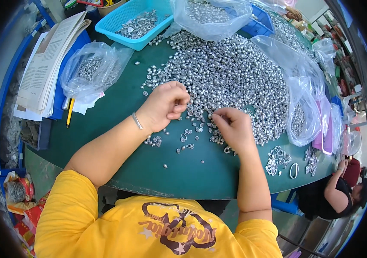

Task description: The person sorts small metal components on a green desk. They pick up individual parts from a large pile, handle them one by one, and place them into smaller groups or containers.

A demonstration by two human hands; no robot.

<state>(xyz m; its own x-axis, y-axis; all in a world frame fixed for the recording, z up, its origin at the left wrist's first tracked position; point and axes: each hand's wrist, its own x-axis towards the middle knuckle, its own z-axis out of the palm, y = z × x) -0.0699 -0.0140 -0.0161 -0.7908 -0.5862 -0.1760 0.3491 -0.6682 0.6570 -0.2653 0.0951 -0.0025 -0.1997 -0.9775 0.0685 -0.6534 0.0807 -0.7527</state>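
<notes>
A wide heap of small silvery metal pieces [239, 69], rounded and shiny, covers the far middle of the green table [166, 180]. At the heap's near left edge is my left hand [164, 105], its fingers curled in; whatever they hold is hidden. My right hand [237, 129] is over the heap's near edge, thumb and forefinger pinched together, and what is between them is too small to make out. Between and below the hands lie several loose pieces [187, 146]. A small cluster [153, 140] rests under my left wrist. Ring-shaped pieces [278, 160] and one larger oval ring [294, 170] lie right of my right forearm.
A light-blue basket [106, 31] with metal pieces stands at the far left. Clear plastic bags of pieces sit at the left [91, 71], far middle [209, 19] and right [301, 114]. Papers [48, 64] and a yellow pen [70, 114] are leftmost. Another person [338, 198] sits at the right.
</notes>
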